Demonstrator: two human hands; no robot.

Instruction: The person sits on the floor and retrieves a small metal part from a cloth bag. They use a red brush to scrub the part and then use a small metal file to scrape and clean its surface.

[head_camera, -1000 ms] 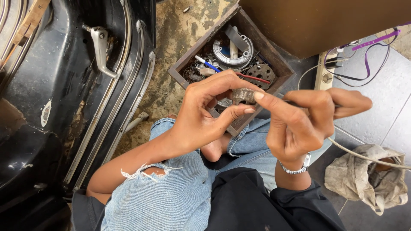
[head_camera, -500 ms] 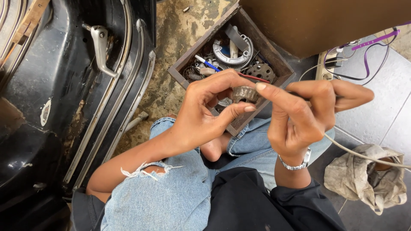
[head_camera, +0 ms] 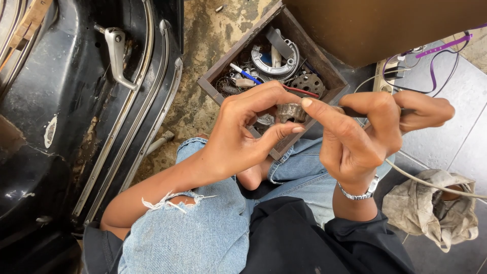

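Note:
My left hand (head_camera: pixel 243 134) pinches a small grimy toothed metal ring (head_camera: pixel 290 111) between thumb and fingers, held above my lap. My right hand (head_camera: pixel 362 134) is closed around a thin dark tool shaft, mostly hidden by the fingers, and its index fingertip touches the ring's right side. A pale cable (head_camera: pixel 431 185) runs out from under the right hand toward the right. Both hands hover over the near corner of a wooden box (head_camera: pixel 332 81).
The wooden box holds a round metal plate (head_camera: pixel 274 58), a perforated disc (head_camera: pixel 307 83), wires and small parts. A black vehicle body with a chrome lever (head_camera: pixel 117 56) lies left. A power strip (head_camera: pixel 383 78) with purple wires and a dirty rag (head_camera: pixel 431 208) lie right.
The right hand has shifted slightly right and up, its fingers tightening on the tool. The ring has turned a little in my left fingers. The view drifted slightly.

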